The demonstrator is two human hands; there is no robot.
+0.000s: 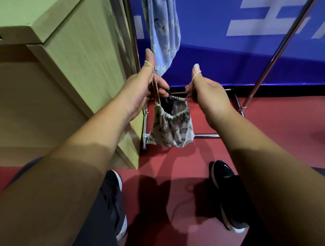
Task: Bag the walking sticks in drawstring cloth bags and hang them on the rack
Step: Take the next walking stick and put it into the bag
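Hanging in the air between the two hands, a little above the middle of the view: a leaf-printed drawstring bag (171,130), mouth half open, with the black top end of a walking stick (167,102) showing inside. At 10 o'clock from the bag, the left hand (140,92): thumb straight up with the cord (149,63) looped round it, fingers curled in on the cord near the bag mouth. At 2 o'clock, the right hand (207,93): thumb up with a similar loop, fingers bent under the palm and mostly hidden, pinching the cord. Behind the bag, the chrome rack (206,136), low bars over the red floor (271,139). At 12 o'clock, a blue flowered cloth (161,27) hanging. At 9 o'clock, a pale wooden cabinet (76,51). At 6 o'clock, two black shoes (227,193).
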